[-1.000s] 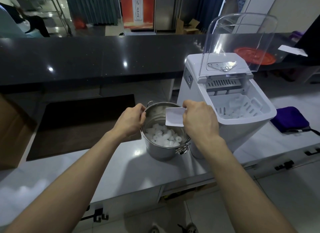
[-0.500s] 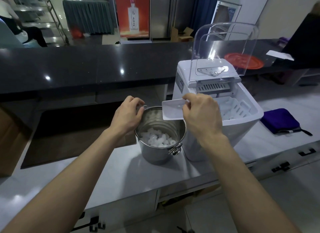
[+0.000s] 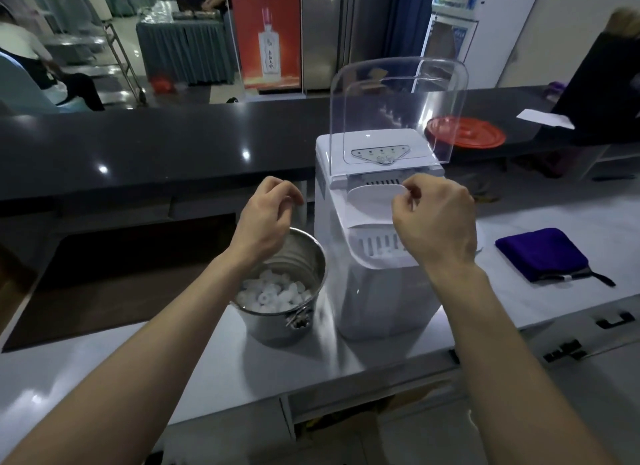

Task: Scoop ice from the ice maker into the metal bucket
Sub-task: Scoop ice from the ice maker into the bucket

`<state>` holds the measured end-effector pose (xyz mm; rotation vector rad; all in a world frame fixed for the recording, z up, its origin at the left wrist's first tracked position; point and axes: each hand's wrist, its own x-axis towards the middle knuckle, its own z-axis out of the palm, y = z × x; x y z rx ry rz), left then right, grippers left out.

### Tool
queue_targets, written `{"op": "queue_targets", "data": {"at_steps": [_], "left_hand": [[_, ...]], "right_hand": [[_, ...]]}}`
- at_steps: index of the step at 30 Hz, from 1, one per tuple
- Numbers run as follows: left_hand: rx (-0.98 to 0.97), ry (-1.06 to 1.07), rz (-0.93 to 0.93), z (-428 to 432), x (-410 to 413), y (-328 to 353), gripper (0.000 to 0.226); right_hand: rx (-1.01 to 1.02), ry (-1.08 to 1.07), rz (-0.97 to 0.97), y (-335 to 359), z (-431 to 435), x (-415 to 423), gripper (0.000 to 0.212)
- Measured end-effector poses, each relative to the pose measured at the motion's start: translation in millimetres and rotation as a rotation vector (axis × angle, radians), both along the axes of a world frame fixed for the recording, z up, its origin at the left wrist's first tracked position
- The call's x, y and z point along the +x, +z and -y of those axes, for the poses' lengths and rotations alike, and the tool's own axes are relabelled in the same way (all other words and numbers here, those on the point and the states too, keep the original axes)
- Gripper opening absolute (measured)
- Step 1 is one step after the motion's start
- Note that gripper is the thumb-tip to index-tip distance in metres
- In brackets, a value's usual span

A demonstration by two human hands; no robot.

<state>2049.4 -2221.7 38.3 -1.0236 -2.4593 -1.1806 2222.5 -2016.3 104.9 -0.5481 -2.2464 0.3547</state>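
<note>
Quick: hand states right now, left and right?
Left hand: curled above the round metal bucket; whether it grips anything cannot be told.
Right hand: holding the white plastic scoop.

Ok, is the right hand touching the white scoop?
Touching. The head view shows the right hand pinching the edge of the white scoop above the ice maker.

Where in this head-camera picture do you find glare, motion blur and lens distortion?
Head view: glare spots dot the dark counter; motion blur smears the lower ice maker and the metal bucket; the white scoop blends into the machine; the wide lens bows the counter edge.
</note>
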Motion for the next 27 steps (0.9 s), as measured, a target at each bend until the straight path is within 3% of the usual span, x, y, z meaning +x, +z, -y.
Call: {"op": "queue_targets", "data": {"at_steps": [7, 15, 27], "left_hand": [[0.146, 0.078, 0.016, -68, 34, 1, 0.025], [0.204, 0.263, 0.098, -108, 59, 4, 0.027], [0.1, 0.336, 0.08, -124, 54, 10, 0.024]], "right_hand": [[0.005, 0.126, 0.078, -8, -82, 2, 0.019], [0.149, 0.403, 0.121, -23, -145, -14, 0.022], [0.277, 0.738, 0.17, -35, -146, -39, 0.018]]}}
